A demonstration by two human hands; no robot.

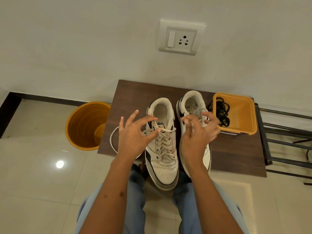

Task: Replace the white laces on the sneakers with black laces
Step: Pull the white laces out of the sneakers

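Sneakers [162, 141] overhang table [236, 154] near edge.

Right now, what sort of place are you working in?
Probably a room in a home: a small wooden table against a plain wall with a switch-and-socket plate, a glossy tiled floor, and an orange bucket.

Matt leather, woven cord, wood grain and shiny plastic.

Under the hands, the sneakers [162, 146] look like matt white leather, creased and scuffed, with perforated toe and dull grey rubber edge; their white laces [164, 146] are flat woven cloth. The counter [236, 149] beneath shows dark wood-grain laminate, low sheen. Right of the right hand [197, 137], a smooth orange plastic tub [244, 115] holds matt black laces [222, 114]. Left of the left hand [133, 134], a glossy orange plastic bucket [84, 125] stands on polished, reflective floor tiles [33, 166].
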